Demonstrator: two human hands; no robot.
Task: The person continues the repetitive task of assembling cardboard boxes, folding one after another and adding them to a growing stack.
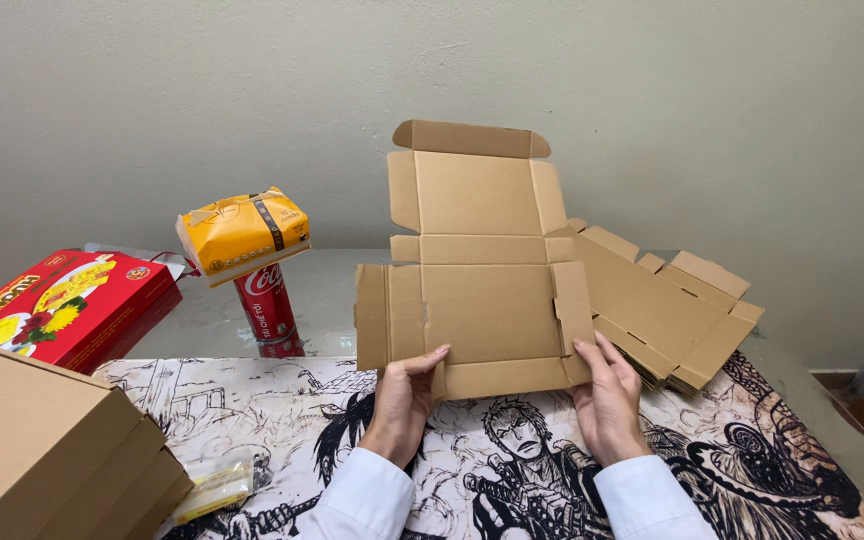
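Two hands hold one flat, unfolded cardboard box blank (482, 290) upright above the printed mat (732, 470), near the table's middle. I see the left hand (404, 400) pinching the lower edge, thumb in front, fingers behind; the right hand (607, 395) lies with fingers spread against the lower right flap. I judge the blank light and stiff along its panels, floppy at the scored creases, easily dented; best gripped at panel edges beside a fold. More flat blanks (667, 310) lie just right; finished boxes (47, 450) are stacked at left.
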